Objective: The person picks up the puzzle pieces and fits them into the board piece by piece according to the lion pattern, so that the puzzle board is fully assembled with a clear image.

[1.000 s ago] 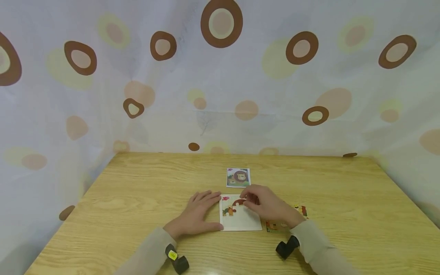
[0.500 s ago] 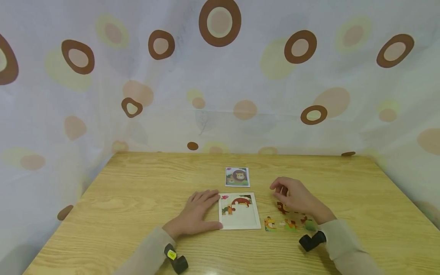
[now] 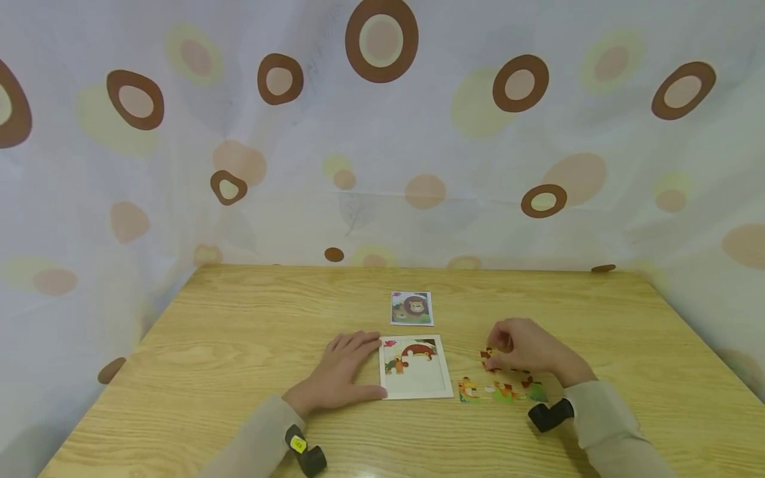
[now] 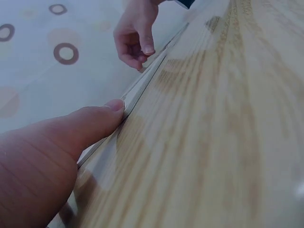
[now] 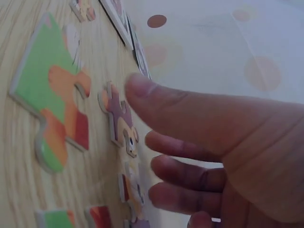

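My left hand (image 3: 337, 375) lies flat with spread fingers at the left edge of the white puzzle tray (image 3: 418, 386); its thumb (image 4: 95, 121) touches the tray's edge (image 4: 143, 85). Several joined pieces fill the tray's upper part and left side. Over loose pieces right of the tray hovers my right hand (image 3: 528, 348), thumb and fingers apart. In the right wrist view its thumb (image 5: 180, 109) is beside a brown-purple piece (image 5: 118, 114) with part of a face; no grip on it shows. Nearer that camera lies a green and orange piece (image 5: 47, 71).
A lion picture card (image 3: 411, 309) lies behind the tray. Several loose pieces form a row right of the tray, among them a lion-cub piece (image 3: 469, 390) and a green one (image 3: 536, 392). A patterned cloth (image 3: 382, 166) hangs behind the wooden table (image 3: 269, 299).
My right hand has left the tray's upper right for the loose pieces on the right, lowering slightly over them since half a second ago. A brown-and-green corner piece now shows in the tray. My left hand has stayed.
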Tool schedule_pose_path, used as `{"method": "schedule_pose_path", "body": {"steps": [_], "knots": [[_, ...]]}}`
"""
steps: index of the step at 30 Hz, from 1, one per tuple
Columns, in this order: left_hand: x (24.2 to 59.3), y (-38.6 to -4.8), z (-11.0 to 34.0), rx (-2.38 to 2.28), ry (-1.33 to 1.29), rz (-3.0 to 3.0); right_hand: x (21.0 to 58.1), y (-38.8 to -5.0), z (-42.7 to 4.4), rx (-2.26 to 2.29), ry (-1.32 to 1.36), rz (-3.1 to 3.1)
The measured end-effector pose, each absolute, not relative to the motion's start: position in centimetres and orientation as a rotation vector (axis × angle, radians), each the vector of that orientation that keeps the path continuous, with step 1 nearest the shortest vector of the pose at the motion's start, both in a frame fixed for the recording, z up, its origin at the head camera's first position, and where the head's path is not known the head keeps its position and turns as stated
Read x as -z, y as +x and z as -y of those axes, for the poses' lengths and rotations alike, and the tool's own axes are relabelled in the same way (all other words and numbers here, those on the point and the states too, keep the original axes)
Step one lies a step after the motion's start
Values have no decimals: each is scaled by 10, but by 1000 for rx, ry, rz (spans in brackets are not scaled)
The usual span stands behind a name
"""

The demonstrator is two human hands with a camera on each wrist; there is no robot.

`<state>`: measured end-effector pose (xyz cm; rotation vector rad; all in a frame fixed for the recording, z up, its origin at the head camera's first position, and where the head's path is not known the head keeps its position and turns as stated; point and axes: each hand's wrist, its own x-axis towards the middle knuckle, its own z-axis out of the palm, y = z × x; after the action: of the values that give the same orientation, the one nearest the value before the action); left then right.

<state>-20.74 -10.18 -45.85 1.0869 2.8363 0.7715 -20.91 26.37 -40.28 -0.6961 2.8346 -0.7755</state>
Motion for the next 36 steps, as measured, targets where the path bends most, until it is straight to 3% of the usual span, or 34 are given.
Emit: {"method": "schedule_pose_path", "body": {"steps": [13, 36], "knots": [[454, -205, 102, -800, 1076, -2806, 403, -207, -263, 723, -523, -2816], [455, -205, 102, -795, 1068, -2819, 419, -215, -251, 964, -896, -2822]]}}
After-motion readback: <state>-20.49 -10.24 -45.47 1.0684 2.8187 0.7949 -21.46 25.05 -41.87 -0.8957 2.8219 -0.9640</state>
